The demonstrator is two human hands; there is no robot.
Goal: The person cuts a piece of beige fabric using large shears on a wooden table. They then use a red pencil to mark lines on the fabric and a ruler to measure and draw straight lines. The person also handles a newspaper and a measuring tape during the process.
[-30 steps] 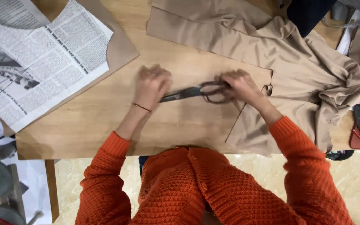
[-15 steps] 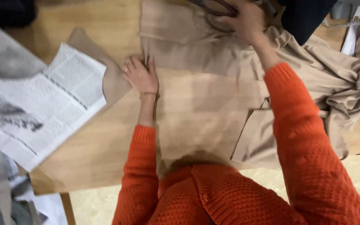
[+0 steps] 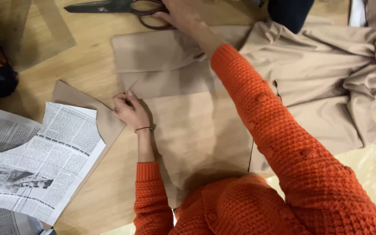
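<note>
At the beige fabric's [image 3: 196, 130] left edge, left hand [image 3: 129, 111]; scissors [image 3: 114, 6] well apart.

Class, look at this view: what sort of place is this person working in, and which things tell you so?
Probably a sewing or tailoring workshop: beige fabric spread over a wooden table, large shears under the right hand, and a newspaper pattern piece beside the left hand.

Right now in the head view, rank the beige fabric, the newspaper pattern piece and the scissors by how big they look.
1. beige fabric, largest
2. newspaper pattern piece
3. scissors, smallest, though partly cut off by the frame edge
</note>
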